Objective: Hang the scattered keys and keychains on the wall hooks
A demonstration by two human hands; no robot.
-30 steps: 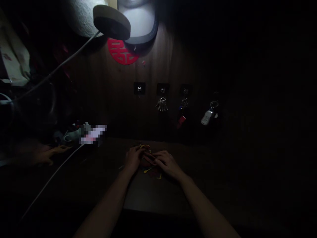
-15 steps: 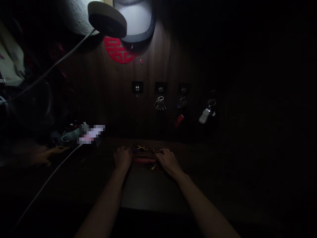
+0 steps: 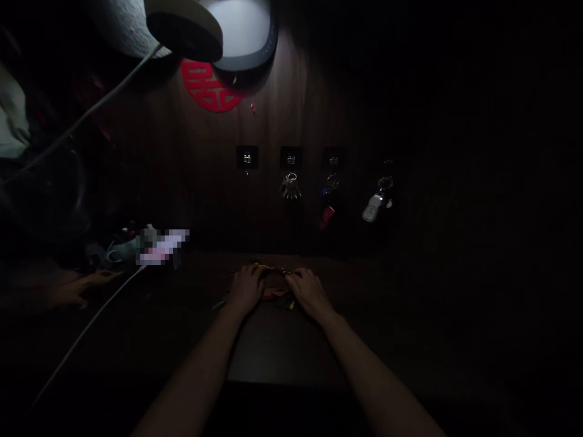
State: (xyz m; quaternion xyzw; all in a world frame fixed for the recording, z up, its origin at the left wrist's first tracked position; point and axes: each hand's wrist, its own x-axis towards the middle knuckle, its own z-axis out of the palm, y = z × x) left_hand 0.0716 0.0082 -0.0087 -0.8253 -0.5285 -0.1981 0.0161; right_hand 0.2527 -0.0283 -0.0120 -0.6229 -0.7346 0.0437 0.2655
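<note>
The scene is very dark. My left hand (image 3: pixel 246 288) and my right hand (image 3: pixel 308 291) rest close together on a dark table, both curled around a small bundle of red and yellow cords (image 3: pixel 274 293) that lies between them. Yellow strands show at the top of the bundle and just under my right hand. What exactly each hand grips is hard to make out in the gloom.
A desk lamp (image 3: pixel 184 27) with a white cable (image 3: pixel 86 328) hangs at the upper left. A red paper cutout (image 3: pixel 207 88) is on the wood wall. Bunches of keys (image 3: pixel 290 187) and a key fob (image 3: pixel 373 208) hang from hooks. Clutter (image 3: pixel 136 249) sits left.
My hands spread apart half a second ago, then came back together on the bundle. The view has tilted slightly, so the lamp and wall items sit higher and further left.
</note>
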